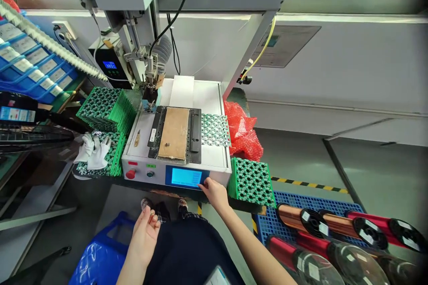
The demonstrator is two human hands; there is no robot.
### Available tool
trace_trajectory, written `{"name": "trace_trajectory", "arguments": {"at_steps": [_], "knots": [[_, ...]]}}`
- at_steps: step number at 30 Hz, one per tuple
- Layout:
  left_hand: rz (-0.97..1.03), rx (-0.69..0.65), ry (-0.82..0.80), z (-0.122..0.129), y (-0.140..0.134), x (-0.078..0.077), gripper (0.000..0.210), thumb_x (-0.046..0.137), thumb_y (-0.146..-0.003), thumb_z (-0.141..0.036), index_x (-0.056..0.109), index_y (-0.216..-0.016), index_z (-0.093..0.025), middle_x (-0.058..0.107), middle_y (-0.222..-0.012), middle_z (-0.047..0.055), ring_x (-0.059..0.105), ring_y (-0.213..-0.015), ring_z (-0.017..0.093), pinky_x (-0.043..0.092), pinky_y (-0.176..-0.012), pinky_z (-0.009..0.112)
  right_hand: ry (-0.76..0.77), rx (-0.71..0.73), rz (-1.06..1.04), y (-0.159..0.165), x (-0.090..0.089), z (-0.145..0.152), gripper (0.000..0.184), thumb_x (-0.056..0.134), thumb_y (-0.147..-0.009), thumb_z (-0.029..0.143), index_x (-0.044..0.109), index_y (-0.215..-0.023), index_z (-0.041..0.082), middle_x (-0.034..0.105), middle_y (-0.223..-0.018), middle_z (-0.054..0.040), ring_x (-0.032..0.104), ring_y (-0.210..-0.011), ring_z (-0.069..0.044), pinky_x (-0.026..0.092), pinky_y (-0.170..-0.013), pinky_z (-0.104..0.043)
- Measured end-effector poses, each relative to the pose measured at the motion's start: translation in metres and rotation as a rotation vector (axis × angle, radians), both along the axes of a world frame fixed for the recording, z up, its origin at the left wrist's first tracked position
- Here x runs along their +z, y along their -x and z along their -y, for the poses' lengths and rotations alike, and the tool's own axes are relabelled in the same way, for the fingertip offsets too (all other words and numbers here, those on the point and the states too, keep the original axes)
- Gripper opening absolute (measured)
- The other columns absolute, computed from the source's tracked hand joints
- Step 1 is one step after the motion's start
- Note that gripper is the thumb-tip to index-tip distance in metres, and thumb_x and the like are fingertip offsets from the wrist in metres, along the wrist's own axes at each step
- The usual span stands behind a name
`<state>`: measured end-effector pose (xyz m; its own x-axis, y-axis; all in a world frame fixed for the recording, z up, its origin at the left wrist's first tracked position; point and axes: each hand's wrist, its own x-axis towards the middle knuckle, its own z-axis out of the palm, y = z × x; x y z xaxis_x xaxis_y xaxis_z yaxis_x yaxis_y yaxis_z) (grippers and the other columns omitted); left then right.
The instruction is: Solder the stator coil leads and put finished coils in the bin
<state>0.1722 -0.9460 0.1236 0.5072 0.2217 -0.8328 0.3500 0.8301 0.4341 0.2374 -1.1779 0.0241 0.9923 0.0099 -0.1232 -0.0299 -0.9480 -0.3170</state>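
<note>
My right hand reaches to the front of a white bench machine, its fingers bent together and a fingertip at the lower right corner of the lit blue touchscreen. No object shows in it. In front of my body, my left hand is raised with curled fingers and thumb pinched together; whatever they may hold is too small to make out. On the machine top sits a black fixture with a brown plate. Beside it lies a green-and-white circuit board panel.
Stacks of green circuit panels flank the machine; white gloves lie on the left stack. A soldering head hangs above. Red bubble wrap is at right. Wire spools rest on a blue pallet. A blue stool stands lower left.
</note>
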Motion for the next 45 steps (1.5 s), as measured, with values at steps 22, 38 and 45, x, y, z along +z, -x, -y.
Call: {"name": "trace_trajectory", "arguments": {"at_steps": [22,38,45], "knots": [[0.154,0.001,0.009,-0.033,0.02,0.011,0.016,0.049,-0.085,-0.013,0.054,-0.07,-0.014,0.046,-0.065,-0.002,0.046,-0.05,0.007,0.042,-0.042,0.018,-0.074,-0.029,0.031,0.009,0.007,-0.001,0.034,0.047,-0.085,0.044,0.056,-0.072,0.015,0.058,-0.068,0.0013,0.054,-0.061,-0.01,0.044,-0.058,-0.026],[0.153,0.083,0.033,-0.031,0.045,0.003,0.016,0.045,-0.086,-0.011,0.053,-0.073,-0.012,0.045,-0.064,-0.002,0.044,-0.048,0.006,0.042,-0.042,0.018,-0.087,-0.134,0.043,-0.018,0.023,-0.005,0.035,0.045,-0.085,0.045,0.056,-0.071,0.015,0.056,-0.064,0.0025,0.052,-0.058,-0.011,0.042,-0.059,-0.027],[0.137,0.076,0.041,-0.03,0.035,0.003,0.015,0.046,-0.086,-0.012,0.053,-0.073,-0.013,0.045,-0.065,-0.003,0.043,-0.048,0.006,0.041,-0.042,0.017,-0.044,-0.146,0.01,-0.02,0.023,-0.006,0.033,0.047,-0.085,0.045,0.056,-0.072,0.015,0.057,-0.064,0.0023,0.051,-0.058,-0.011,0.039,-0.058,-0.026]]}}
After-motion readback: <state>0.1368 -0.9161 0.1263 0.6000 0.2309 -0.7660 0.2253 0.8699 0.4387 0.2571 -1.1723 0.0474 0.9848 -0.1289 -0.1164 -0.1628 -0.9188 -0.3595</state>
